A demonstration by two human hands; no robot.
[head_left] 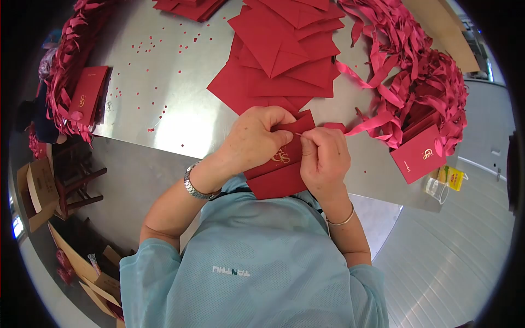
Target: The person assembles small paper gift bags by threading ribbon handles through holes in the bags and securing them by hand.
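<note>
My left hand (256,135), wearing a metal watch on its wrist, is closed on a red paper envelope (279,177) with gold lettering, its thumb bent over the upper part. The envelope lies at the near table edge against my shirt. My right hand (325,156) pinches a thin, pale strand beside my left thumb; what it is I cannot make out. Just beyond my fingers rises a loose pile of flat red envelopes (290,60). A pink ribbon (367,124) trails in from the right toward a small red piece behind my right hand.
At the right lies a heap of red envelopes (418,153) with pink ribbons (399,60). A similar ribboned stack (87,95) stands at the left edge. Tiny red paper dots lie on the metal table (164,123). Cardboard boxes (41,191) and a wooden stool (76,186) are at left.
</note>
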